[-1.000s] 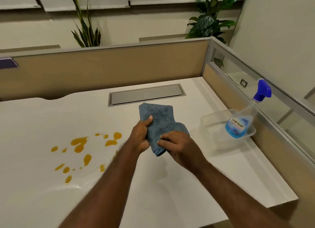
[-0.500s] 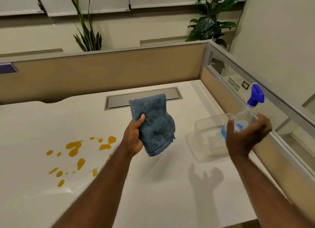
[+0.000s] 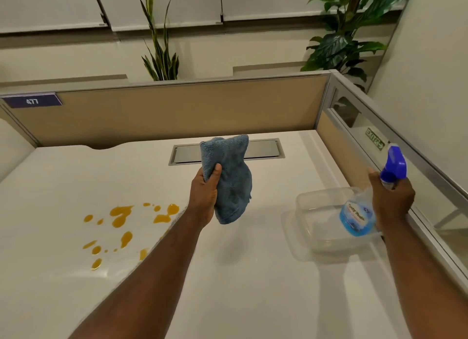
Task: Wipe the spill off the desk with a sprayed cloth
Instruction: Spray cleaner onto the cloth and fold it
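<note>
Cloth (image 3: 231, 179) pinched in left hand (image 3: 205, 199), thumb (image 3: 215, 172) pressed on near face, remaining fingers hidden behind fabric; held upright off the desk (image 3: 240, 288), broad face turned toward the right hand, probably to present a target for spraying. Spray bottle (image 3: 359, 215) gripped at the neck by right hand (image 3: 391, 199), fingers curled round below the blue trigger head (image 3: 393, 165); trigger finger position not discernible. Bottle base at or just above clear tray (image 3: 321, 202); contact uncertain. Orange spill (image 3: 121, 224) left of and below the left fingers, not yet wiped.
</note>
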{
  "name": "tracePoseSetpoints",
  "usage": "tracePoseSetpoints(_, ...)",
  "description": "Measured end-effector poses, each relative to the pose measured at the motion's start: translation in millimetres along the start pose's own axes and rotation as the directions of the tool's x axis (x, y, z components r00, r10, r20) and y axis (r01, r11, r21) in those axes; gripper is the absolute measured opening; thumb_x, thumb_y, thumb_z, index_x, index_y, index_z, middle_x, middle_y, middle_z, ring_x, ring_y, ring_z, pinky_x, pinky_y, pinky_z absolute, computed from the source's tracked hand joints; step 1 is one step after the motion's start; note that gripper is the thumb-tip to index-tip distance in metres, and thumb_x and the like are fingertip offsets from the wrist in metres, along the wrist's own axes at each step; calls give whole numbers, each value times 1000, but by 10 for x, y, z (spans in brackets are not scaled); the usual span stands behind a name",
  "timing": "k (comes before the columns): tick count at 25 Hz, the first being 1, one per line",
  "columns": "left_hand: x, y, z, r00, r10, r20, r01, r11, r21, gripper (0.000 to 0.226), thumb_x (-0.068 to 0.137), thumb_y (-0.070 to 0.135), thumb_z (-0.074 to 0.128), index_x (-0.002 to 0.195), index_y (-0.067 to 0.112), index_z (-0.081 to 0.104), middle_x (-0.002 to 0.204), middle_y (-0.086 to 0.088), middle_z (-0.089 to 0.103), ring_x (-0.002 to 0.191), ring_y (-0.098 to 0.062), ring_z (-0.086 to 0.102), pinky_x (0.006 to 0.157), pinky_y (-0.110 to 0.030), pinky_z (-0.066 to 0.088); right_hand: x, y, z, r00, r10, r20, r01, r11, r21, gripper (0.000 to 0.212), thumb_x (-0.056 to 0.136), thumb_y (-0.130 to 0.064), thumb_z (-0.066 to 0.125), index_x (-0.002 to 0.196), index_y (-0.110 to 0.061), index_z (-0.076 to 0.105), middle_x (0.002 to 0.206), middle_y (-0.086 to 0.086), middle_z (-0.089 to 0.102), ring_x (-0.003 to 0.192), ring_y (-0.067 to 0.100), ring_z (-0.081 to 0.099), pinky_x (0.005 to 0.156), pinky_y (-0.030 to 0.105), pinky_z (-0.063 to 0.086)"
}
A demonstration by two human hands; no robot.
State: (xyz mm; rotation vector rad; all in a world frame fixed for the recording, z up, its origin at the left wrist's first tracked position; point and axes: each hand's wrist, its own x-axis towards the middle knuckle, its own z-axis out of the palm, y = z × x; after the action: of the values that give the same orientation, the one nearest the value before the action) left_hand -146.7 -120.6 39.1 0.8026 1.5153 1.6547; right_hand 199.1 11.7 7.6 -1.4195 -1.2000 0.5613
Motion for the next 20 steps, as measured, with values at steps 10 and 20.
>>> tracePoseSetpoints(10,146,108,35,996,-78,-52,64,971,-232,25,92,32,59,114,21,62,122,-5,67,112,-26,62,96,-47,51,220,-183,78,976,32,216,-42,998,44,45,84,-51,60,118,-23,52,102,16,67,89,27,66,91,55,52)
tracePoseSetpoints(20,292,454,-50,1000,11,-28,-19,953,-304,12,95,23,55,103,25,64,108,3,70,98,-15,68,87,-40,56,-455,-1352,510,844,-465,267,413,881,229,49,83,-59,55,112,-19,55,90,8,63,64,17,63,59,13,53)
